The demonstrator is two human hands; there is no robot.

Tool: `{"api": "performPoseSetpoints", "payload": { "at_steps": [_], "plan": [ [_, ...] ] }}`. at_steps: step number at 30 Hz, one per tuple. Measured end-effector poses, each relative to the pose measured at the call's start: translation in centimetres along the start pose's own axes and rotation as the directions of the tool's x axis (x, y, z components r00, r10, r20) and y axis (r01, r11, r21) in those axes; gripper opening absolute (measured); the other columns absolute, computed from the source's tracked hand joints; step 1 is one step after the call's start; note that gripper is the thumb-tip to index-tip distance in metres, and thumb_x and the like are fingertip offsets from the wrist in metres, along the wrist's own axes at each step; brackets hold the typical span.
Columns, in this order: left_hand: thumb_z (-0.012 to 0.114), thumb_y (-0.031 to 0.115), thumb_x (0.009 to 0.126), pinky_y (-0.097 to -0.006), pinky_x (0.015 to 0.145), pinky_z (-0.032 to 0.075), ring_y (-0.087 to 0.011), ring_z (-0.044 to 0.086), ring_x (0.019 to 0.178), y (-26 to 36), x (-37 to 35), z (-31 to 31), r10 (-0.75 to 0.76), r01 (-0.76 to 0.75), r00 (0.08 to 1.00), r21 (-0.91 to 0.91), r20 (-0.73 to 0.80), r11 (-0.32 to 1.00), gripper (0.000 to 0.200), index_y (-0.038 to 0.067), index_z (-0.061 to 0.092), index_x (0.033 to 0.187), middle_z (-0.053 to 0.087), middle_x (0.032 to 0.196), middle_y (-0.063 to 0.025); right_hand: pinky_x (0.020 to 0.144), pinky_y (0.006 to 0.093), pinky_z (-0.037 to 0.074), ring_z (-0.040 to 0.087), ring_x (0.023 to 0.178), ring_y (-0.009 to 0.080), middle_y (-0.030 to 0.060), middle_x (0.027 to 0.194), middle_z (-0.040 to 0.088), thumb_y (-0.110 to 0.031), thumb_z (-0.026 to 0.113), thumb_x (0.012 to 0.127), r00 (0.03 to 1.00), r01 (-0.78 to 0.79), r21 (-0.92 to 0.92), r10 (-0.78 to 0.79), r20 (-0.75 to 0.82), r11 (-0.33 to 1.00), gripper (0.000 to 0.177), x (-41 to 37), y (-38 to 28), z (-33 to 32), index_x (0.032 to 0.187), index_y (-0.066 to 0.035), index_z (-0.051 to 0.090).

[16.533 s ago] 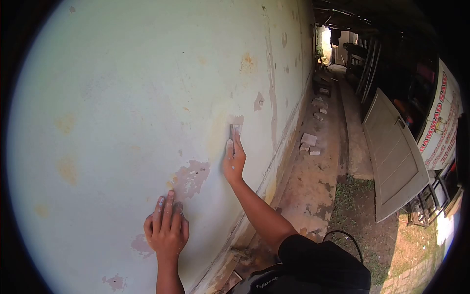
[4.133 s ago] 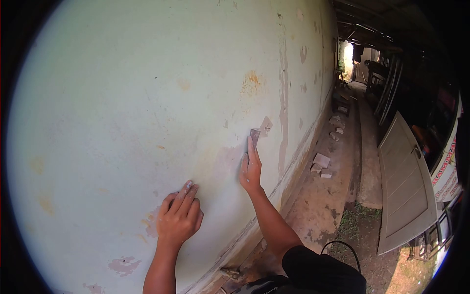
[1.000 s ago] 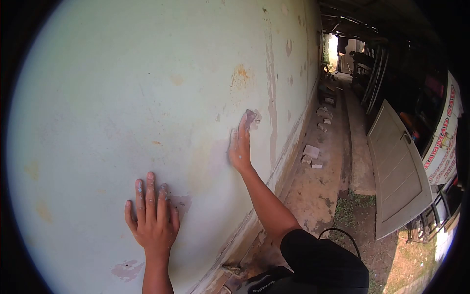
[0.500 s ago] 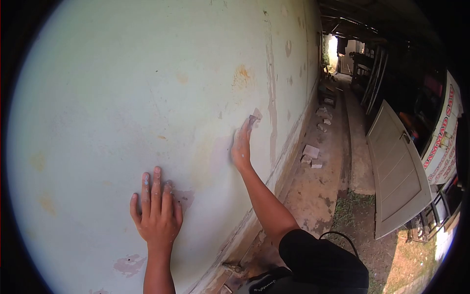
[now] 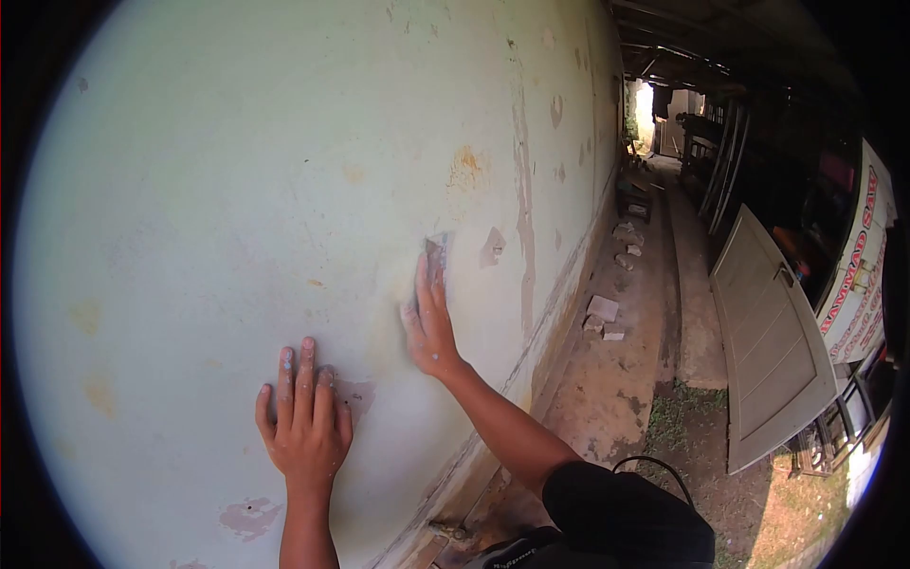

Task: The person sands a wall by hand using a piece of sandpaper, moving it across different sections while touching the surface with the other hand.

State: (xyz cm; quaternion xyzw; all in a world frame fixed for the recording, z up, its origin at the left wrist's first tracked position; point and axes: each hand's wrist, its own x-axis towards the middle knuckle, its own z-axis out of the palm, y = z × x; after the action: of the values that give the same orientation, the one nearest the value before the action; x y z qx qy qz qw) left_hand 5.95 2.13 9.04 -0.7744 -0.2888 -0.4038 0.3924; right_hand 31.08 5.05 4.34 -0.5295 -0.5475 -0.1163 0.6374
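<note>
A pale green wall [image 5: 218, 218] with patches of bare grey and yellow stains fills the left and middle of the view. My left hand [image 5: 305, 427] lies flat on it with fingers spread, beside a grey bare patch [image 5: 355, 398]; paint specks mark its fingers. Higher and further right, my right hand [image 5: 431, 322] presses a small dark, flat piece [image 5: 437, 248] against the wall under its fingertips. What this piece is cannot be made out clearly. A larger chipped patch [image 5: 493, 247] shows just right of it.
A path [image 5: 607, 379] runs along the wall's foot, with broken white blocks [image 5: 603, 308] on it. At the right leans a pale door panel [image 5: 773, 341], beside a lettered banner [image 5: 858, 256]. A tap-like fitting [image 5: 450, 531] sits low by the wall.
My right hand has moved left along the wall with the small piece, away from the chipped patch. My left hand has stayed on nearly the same spot.
</note>
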Motion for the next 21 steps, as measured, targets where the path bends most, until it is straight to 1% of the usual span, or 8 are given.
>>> {"api": "performPoseSetpoints", "payload": {
  "at_steps": [2,5,7,11,15,18,20,21],
  "plan": [
    [0.065,0.013,0.088,-0.0436,0.121,0.029,-0.0235,0.053,0.146,0.1,0.2,0.0,-0.001,0.001,1.0,0.0,-0.006,1.0,0.02,0.014,0.071,0.107,0.061,0.155,-0.0022,0.13,0.0545,0.015,0.014,0.16,0.0517,0.0312,0.173,0.016,-0.029,0.055,0.107,0.971,0.18,-0.066,-0.167,0.17,0.981,0.082,-4.2,-1.3,1.5,0.17,-0.001,0.011],
    [0.065,0.013,0.088,-0.0437,0.121,0.03,-0.0234,0.054,0.146,0.2,0.1,-0.1,0.002,-0.002,1.0,-0.004,0.001,1.0,0.019,0.014,0.071,0.107,0.062,0.154,-0.0024,0.129,0.0572,0.015,0.016,0.157,0.0562,0.034,0.171,0.019,-0.024,0.053,0.106,0.964,0.046,-0.188,0.005,0.265,0.981,0.081,-5.8,2.2,0.3,0.169,0.003,0.01],
    [0.065,0.012,0.088,-0.0438,0.12,0.031,-0.0234,0.054,0.146,0.0,0.1,-0.2,-0.012,0.012,1.0,-0.013,0.005,1.0,0.019,0.013,0.071,0.106,0.063,0.154,-0.0025,0.129,0.0545,0.022,0.026,0.154,0.0552,0.0343,0.169,0.024,-0.026,0.05,0.11,0.991,-0.123,-0.112,0.129,0.045,0.986,0.075,-2.6,5.3,-1.2,0.17,-0.004,0.01],
    [0.066,0.011,0.087,-0.0438,0.119,0.032,-0.023,0.054,0.146,0.0,-0.1,-0.3,0.007,-0.007,1.0,-0.007,-0.012,1.0,0.019,0.013,0.071,0.105,0.063,0.153,-0.0026,0.131,0.049,0.014,0.014,0.161,0.0482,0.0319,0.173,0.016,-0.023,0.043,0.113,0.966,-0.222,0.045,0.226,-0.127,0.974,0.07,2.8,7.9,-1.3,0.17,-0.003,0.008],
    [0.066,0.011,0.087,-0.0442,0.118,0.033,-0.0223,0.055,0.145,0.0,0.1,-0.1,-0.005,0.005,1.0,-0.014,-0.004,1.0,0.019,0.013,0.071,0.105,0.062,0.154,-0.0022,0.13,0.0582,0.012,0.013,0.159,0.0538,0.0339,0.172,0.017,-0.027,0.05,0.11,0.993,0.108,-0.004,-0.108,0.051,0.994,0.075,-2.9,-2.6,1.7,0.169,0.0,0.012],
    [0.066,0.011,0.087,-0.0446,0.118,0.033,-0.0223,0.055,0.145,0.1,0.2,-0.1,-0.002,0.002,1.0,-0.014,-0.004,1.0,0.017,0.012,0.071,0.103,0.062,0.154,-0.002,0.13,0.0576,0.013,0.018,0.157,0.0549,0.0358,0.17,0.021,-0.028,0.05,0.107,0.97,0.033,-0.172,0.01,0.242,0.984,0.08,-5.2,0.0,1.2,0.169,0.002,0.01],
    [0.066,0.011,0.087,-0.0447,0.118,0.033,-0.0226,0.055,0.145,0.0,0.3,-0.1,0.01,-0.01,1.0,-0.017,-0.003,1.0,0.017,0.012,0.071,0.102,0.062,0.154,-0.0019,0.128,0.0572,0.02,0.023,0.156,0.0555,0.0348,0.169,0.024,-0.024,0.052,0.108,0.999,0.017,-0.1,-0.013,0.043,0.995,0.078,-2.2,2.5,-0.1,0.169,-0.001,0.011],
    [0.066,0.011,0.086,-0.0447,0.118,0.033,-0.023,0.055,0.145,0.0,0.1,-0.2,0.015,-0.015,1.0,-0.034,-0.004,0.999,0.016,0.012,0.07,0.102,0.063,0.153,-0.0019,0.129,0.053,0.021,0.023,0.156,0.0547,0.033,0.17,0.025,-0.023,0.05,0.11,0.983,-0.177,-0.066,0.179,0.035,0.982,0.075,0.0,3.3,-1.6,0.169,-0.001,0.01]
  ]
}}
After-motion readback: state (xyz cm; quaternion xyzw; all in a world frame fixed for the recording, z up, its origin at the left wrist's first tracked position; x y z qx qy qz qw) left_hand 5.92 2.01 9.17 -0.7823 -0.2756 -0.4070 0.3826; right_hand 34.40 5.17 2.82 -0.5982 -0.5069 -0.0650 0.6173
